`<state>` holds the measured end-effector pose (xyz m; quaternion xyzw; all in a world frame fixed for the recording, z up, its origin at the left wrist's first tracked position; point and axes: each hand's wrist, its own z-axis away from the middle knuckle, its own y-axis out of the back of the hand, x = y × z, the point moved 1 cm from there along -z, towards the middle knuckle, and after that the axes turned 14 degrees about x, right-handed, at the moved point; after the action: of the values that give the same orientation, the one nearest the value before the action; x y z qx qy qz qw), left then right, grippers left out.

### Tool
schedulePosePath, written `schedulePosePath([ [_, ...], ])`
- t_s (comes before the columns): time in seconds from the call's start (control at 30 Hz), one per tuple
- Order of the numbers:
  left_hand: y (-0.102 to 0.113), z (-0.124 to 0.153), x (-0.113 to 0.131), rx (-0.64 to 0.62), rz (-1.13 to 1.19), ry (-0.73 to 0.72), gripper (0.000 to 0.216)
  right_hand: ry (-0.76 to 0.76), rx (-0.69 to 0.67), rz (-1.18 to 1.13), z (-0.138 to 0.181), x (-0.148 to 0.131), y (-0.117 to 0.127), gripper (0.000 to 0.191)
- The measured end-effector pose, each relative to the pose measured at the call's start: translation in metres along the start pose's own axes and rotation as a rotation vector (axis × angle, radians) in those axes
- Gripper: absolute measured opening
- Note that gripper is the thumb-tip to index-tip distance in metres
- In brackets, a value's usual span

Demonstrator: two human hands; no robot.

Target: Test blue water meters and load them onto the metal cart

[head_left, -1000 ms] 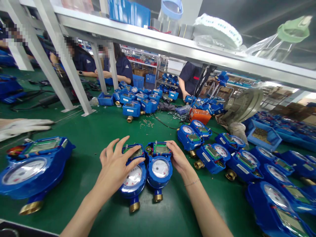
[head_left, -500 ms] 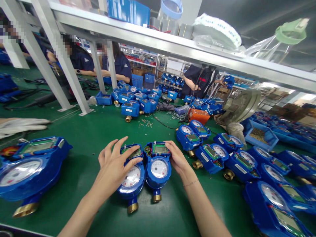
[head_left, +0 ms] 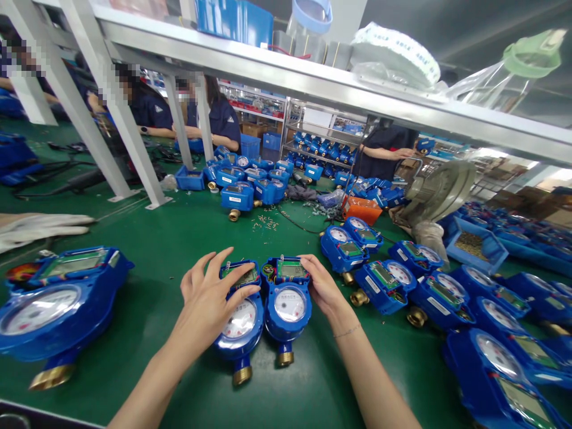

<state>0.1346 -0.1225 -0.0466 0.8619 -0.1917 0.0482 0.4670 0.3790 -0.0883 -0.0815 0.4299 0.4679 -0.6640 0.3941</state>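
Observation:
Two blue water meters stand side by side on the green bench in front of me. Over the left water meter (head_left: 241, 319) lies my left hand (head_left: 208, 292), its fingers spread and its index finger and thumb reaching across the display housing; part of that meter's dial and screen is covered. My right hand (head_left: 324, 286) grips the right water meter (head_left: 288, 304) by the right edge of its housing, fingertips at the corner of the screen. Both meters have uncovered circuit boards, round white dials and brass threaded ends pointing toward me.
A larger-looking water meter (head_left: 58, 304) sits near at left, with a white glove (head_left: 44, 229) behind it. Several more meters (head_left: 384, 283) fill the right side. Beyond are an orange box (head_left: 361, 210), a fan (head_left: 440, 187) and a blue parts bin (head_left: 476, 244). A shelf (head_left: 313, 65) crosses overhead; co-workers sit behind.
My hands and the two meters keep the same pose, with the view shifted very slightly. In the background, a standing person has moved to the right with an arm stretched toward a blue meter.

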Motion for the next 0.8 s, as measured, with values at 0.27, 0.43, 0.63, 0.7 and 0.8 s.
schedulePosePath([
  [0.27, 0.0001, -0.0002, 0.0000, -0.012, 0.026, -0.001, 0.039, -0.001, 0.012, 0.020, 0.0009, -0.0013, -0.0007, 0.025],
  [0.43, -0.0021, -0.0004, -0.0015, -0.014, 0.055, 0.007, 0.038, -0.005, 0.005, 0.022, 0.0017, -0.0013, -0.0005, 0.026],
  [0.63, -0.0026, -0.0007, -0.0014, -0.023, 0.070, 0.012, 0.038, -0.004, 0.014, 0.012, 0.0023, -0.0024, -0.0017, 0.026],
  [0.7, -0.0026, -0.0008, -0.0015, -0.028, 0.070, 0.012, 0.038, -0.010, 0.015, 0.011, 0.0024, -0.0023, -0.0019, 0.026],
  [0.8, -0.0026, -0.0014, -0.0015, -0.024, 0.073, 0.018, 0.038, -0.018, 0.010, 0.007, 0.0022, -0.0020, -0.0018, 0.026],
])
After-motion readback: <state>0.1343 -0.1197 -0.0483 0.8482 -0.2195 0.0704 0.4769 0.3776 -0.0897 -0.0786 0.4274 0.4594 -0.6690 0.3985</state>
